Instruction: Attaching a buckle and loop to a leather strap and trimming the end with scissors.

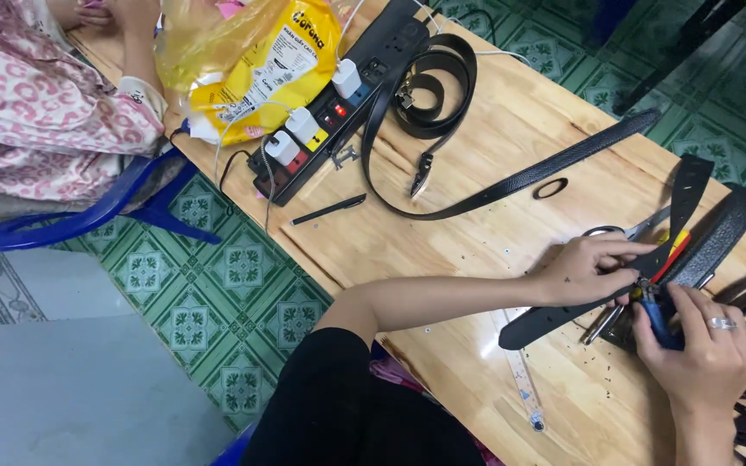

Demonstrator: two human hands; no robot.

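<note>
My left hand (584, 269) presses down on a black leather belt (563, 311) lying on the wooden table (442, 233), fingers pinching it near a tool. Around a blue-handled tool (660, 318), likely a punch or pliers, my right hand (703, 349) is closed, and the tool's tip meets the belt. A ring shows on that hand. Scissors (628, 231) and a red-and-yellow handled tool (673, 252) lie just behind my hands.
A long black belt (511, 181) curls across the table with a loose belt loop (551, 188). A black power strip (338, 103) with plugged chargers, a black pen (328, 210) and a yellow plastic bag (252, 52) sit at the back. Another person in pink sits on a blue chair (88, 216).
</note>
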